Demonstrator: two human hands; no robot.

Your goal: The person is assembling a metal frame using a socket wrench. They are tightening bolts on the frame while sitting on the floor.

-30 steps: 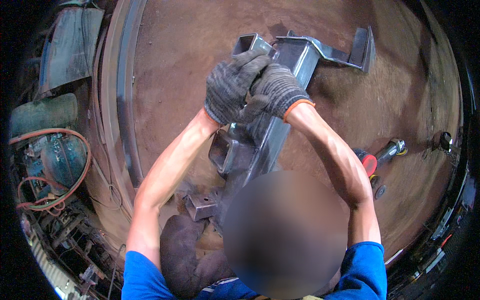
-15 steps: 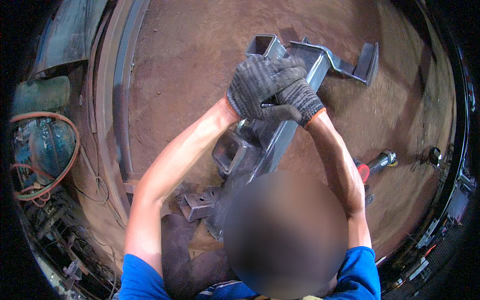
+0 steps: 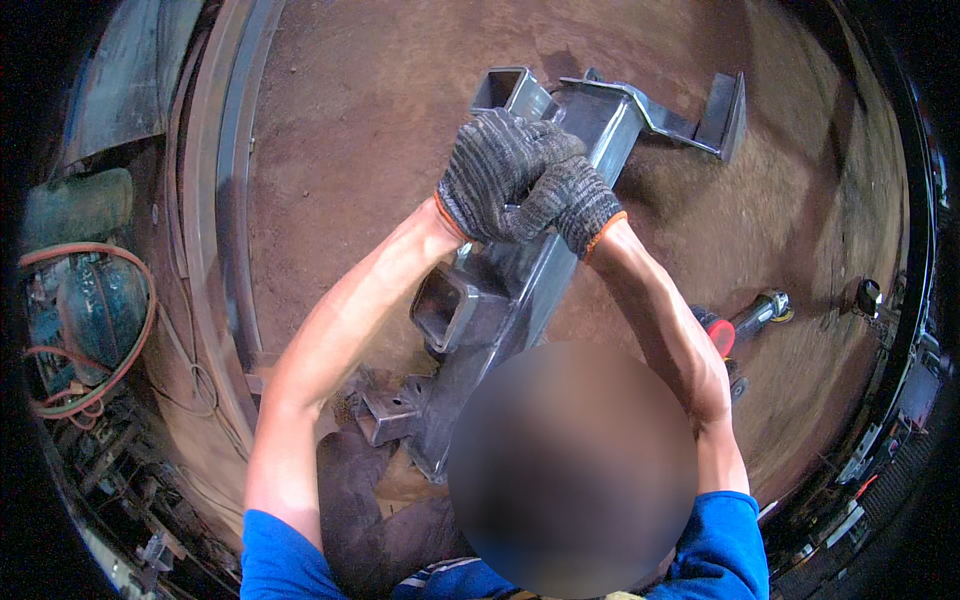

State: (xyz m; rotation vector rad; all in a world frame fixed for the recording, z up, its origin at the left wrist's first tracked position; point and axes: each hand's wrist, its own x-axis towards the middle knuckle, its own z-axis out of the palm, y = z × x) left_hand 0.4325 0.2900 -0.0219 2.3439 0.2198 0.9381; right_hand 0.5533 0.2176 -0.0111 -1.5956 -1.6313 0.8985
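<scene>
A long grey steel frame (image 3: 500,330), welded from square tube with short tube stubs and a bent bracket (image 3: 690,115) at its far end, lies on reddish dirt ground. Both hands wear grey knit gloves with orange cuffs. My left hand (image 3: 490,175) and my right hand (image 3: 575,200) are pressed together on top of the frame's main tube near its far end, fingers curled over it. What lies under the gloves is hidden.
A red-handled power tool (image 3: 740,325) lies on the ground at the right. Curved steel strips (image 3: 215,200) run along the left. Orange hose and a blue-green machine (image 3: 85,320) sit at far left. A dark boot (image 3: 350,490) rests beside the frame's near end.
Both gloved hands have shifted slightly toward the frame's far end while staying clasped together; the view has tilted a little with the head.
</scene>
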